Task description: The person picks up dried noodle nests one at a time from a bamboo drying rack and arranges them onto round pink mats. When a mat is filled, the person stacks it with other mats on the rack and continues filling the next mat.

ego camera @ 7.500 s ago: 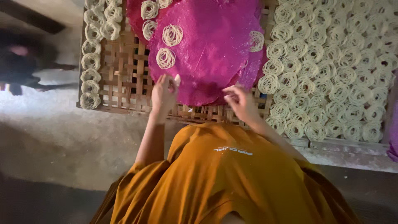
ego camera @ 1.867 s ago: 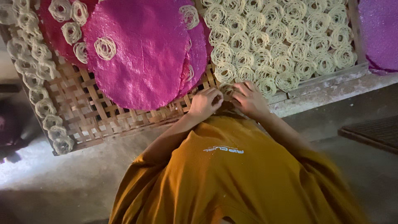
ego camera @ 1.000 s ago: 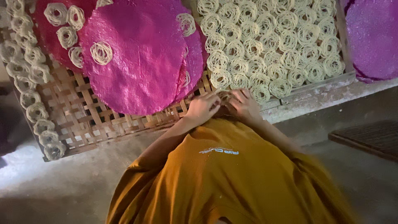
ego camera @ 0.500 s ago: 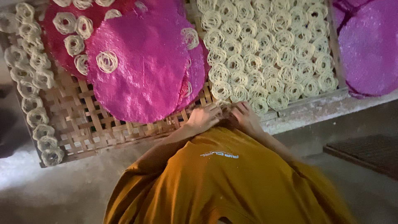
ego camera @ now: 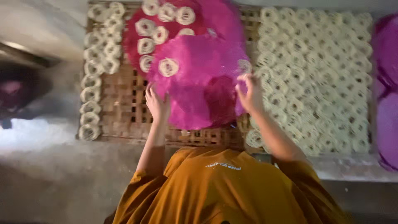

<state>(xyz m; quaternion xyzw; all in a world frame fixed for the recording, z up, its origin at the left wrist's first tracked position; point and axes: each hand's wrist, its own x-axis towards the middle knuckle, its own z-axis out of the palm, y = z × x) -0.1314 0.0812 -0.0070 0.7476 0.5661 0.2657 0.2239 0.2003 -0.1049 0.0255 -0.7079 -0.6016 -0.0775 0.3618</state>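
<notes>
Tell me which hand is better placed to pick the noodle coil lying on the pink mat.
Probably the left hand: it rests at the pink mat's left edge, nearer the coil. The right hand is at the right edge.

Two hands show, the left hand (ego camera: 156, 103) and the right hand (ego camera: 248, 93). Two pink mats (ego camera: 199, 83) overlap on one lattice tray (ego camera: 120, 112), with more pink mats (ego camera: 387, 83) at the right edge, their number unclear. About seven coils (ego camera: 168, 66) sit on the pink mats, about ten coils (ego camera: 89, 95) run down the tray's left side, and the right-hand coils (ego camera: 319, 74) are too many and too blurred to count.
</notes>
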